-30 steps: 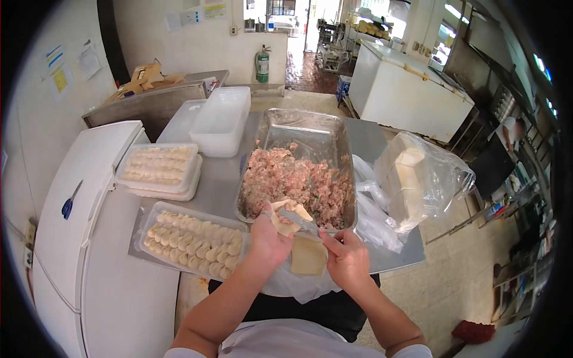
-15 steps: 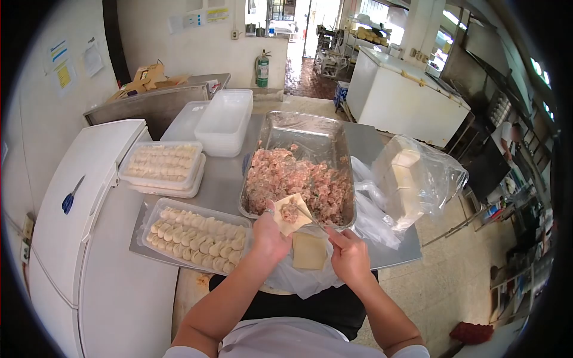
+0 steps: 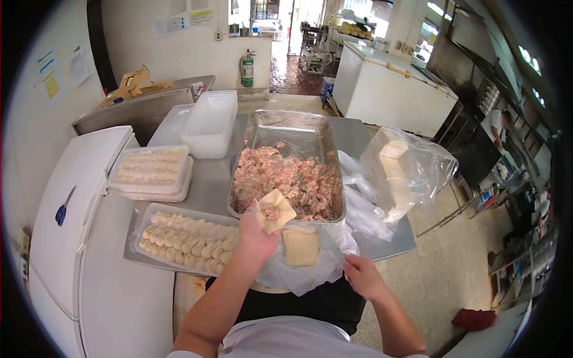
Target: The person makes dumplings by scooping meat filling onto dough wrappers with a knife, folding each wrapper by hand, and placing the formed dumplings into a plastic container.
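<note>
In my left hand a square dumpling wrapper lies over the fingers, with a dab of pink ground meat on it. This hand is just in front of a metal tray part full of ground meat filling. My right hand is lower and to the right, by the table's front edge, fingers curled closed; what they hold, if anything, cannot be made out. Between the hands, a stack of wrappers rests on white plastic. Folded dumplings fill a plastic container at left.
Lidded containers of dumplings and stacked clear bins stand at the back left. Bagged wrapper stacks sit on the right. Blue scissors lie on a white appliance. A person is far right.
My right hand has moved down and right, away from the wrapper; the thin metal utensil seen in it before no longer shows. My left hand still holds the wrapper, now turned. The view has shifted slightly.
</note>
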The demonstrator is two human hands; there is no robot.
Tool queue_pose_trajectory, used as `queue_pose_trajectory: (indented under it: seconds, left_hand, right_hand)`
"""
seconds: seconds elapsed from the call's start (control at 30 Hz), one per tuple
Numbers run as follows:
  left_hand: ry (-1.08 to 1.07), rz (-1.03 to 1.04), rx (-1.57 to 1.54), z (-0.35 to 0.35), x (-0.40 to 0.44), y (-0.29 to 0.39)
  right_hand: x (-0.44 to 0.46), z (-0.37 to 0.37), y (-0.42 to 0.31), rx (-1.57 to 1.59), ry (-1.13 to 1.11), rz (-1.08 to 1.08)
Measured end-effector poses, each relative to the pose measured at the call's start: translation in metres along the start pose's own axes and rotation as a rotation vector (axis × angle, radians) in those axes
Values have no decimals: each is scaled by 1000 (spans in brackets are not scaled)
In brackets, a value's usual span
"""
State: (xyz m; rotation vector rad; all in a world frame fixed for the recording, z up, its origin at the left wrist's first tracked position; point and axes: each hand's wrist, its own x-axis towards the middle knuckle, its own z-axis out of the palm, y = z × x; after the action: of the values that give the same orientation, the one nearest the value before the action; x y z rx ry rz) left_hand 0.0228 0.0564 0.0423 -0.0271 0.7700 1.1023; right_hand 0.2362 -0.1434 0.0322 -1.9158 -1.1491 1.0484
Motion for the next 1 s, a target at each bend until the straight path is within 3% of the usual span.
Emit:
queue_pose_trajectory:
  seconds: [0.1, 0.2, 0.43, 0.53, 0.63, 0.73, 0.83, 0.93, 1.0]
  left_hand:
    - [-72, -76, 39, 0, -3, -2]
    - [-173, -177, 115, -5, 3, -14]
    - [-197, -151, 85, 16, -27, -30]
    - [-209, -141, 171, 7, -21, -22]
    - [-418, -86, 214, -2, -23, -11]
    - [-662, -93, 288, -20, -24, 22]
    - [-526, 218, 1228, -26, -34, 48]
    - [-593, 282, 1590, -25, -38, 53]
    - [-681, 505, 1573, -20, -51, 55]
  right_hand:
    - [-29, 5, -9, -52, 243, -94]
    - [-25, 11, -14, -298, 405, -501]
    - [2, 37, -45, -691, 493, -676]
    - [4, 43, -49, -677, 416, -659]
    - [13, 49, -39, -341, 261, -578]
    - [22, 51, -26, 294, -17, -273]
    - [17, 48, -39, 261, -57, -354]
    - [9, 43, -57, -47, -27, -562]
    - [2, 41, -68, -243, 39, -632]
